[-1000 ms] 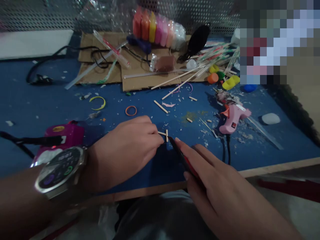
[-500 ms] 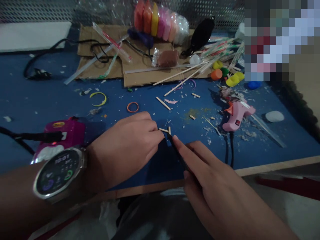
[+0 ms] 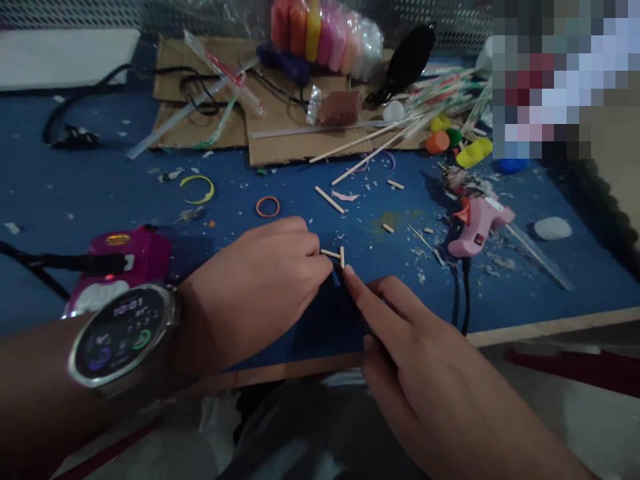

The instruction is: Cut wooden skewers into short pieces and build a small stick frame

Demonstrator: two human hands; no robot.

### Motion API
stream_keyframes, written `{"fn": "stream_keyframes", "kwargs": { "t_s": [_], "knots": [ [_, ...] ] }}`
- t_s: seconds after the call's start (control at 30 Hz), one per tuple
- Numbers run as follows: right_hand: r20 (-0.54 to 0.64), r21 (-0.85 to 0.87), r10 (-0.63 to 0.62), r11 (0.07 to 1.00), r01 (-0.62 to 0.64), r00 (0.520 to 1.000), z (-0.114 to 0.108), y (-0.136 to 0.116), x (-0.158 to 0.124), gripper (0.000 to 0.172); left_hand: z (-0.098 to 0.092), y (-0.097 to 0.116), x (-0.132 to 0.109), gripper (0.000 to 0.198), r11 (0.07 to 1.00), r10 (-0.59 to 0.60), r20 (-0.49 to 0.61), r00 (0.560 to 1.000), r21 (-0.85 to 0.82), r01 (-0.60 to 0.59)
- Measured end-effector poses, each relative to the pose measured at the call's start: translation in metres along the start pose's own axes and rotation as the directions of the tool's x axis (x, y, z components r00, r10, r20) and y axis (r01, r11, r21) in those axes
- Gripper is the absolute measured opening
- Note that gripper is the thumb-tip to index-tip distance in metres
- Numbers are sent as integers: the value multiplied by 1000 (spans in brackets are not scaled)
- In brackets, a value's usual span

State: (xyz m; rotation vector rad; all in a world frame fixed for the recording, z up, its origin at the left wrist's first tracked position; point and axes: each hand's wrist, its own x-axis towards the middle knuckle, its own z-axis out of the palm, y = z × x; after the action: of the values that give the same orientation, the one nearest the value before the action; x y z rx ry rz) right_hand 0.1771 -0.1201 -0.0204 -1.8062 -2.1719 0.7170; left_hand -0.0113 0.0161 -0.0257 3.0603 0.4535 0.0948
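Observation:
My left hand [image 3: 260, 293], with a watch [image 3: 125, 337] on its wrist, is closed with fingertips pinched on a thin wooden stick [image 3: 330, 253] that points right. A second short stick piece [image 3: 342, 256] stands crosswise at its end. My right hand [image 3: 405, 347] is wrapped round a slim black tool [image 3: 356, 307], index finger stretched along it. The tool's tip is close to the short piece and my left fingertips; whether it touches them is too small to tell.
A pink glue gun [image 3: 475, 227] lies at the right, its cord toward the table's front edge. A magenta device [image 3: 135, 257] sits at the left. Cardboard [image 3: 280, 143], long sticks [image 3: 370, 157], clay packs [image 3: 313, 33] and scraps lie further back. Cut stick pieces [image 3: 329, 199] lie beyond my hands.
The view has shifted slightly, so the table items appear a little higher. The tool's tip and my right index fingertip look slightly closer to the short stick piece. Both hands keep their grips.

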Motion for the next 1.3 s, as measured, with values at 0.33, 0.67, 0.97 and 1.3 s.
{"fn": "stream_keyframes", "kwargs": {
  "t_s": [0.33,0.67,0.97,1.3],
  "knots": [
    [-5,0,33,999,-33,999,5,-6,1,68,0,1,1,39,997,38,9,999,73,-39],
    [51,7,71,997,-72,996,3,-9,7,70,-3,1,6,23,994,-85,60,995,-57,89],
    [62,2,60,998,-60,996,1,-10,11,70,-5,2,10,22,978,-162,81,984,-116,170],
    [57,-19,66,998,-65,996,0,-10,9,67,-4,0,10,26,971,-194,96,976,-121,205]
  ]
}}
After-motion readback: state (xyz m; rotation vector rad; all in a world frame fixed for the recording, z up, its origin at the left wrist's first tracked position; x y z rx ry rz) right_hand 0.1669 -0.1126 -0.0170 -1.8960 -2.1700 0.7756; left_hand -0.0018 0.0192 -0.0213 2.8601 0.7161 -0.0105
